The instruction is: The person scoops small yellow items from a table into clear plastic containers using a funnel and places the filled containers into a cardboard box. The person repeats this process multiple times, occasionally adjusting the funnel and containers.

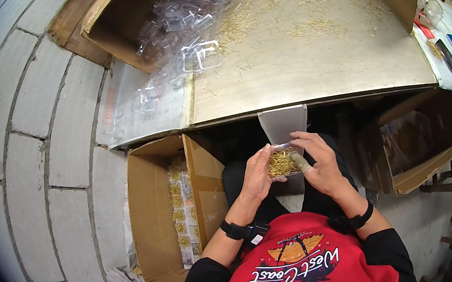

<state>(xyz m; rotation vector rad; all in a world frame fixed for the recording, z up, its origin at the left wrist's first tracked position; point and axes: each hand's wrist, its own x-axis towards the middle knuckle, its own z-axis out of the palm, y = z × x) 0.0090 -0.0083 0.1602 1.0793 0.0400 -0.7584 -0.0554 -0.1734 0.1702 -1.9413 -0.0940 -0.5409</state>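
Wall of big pale grey blocks (41,116) on left, dark lines between blocks. Flat brown wooden desk (328,57) up top, small gold bits spread over it. Open brown cardboard box (133,20) at desk's left end, pile of clear plastic cases (188,19) spilling out. Second open brown cardboard box (150,216) on floor below, rows of filled packs inside. More brown cardboard boxes (419,149) on right under desk, in shadow. Grey floor (427,219) at right. Bright light on desk top.
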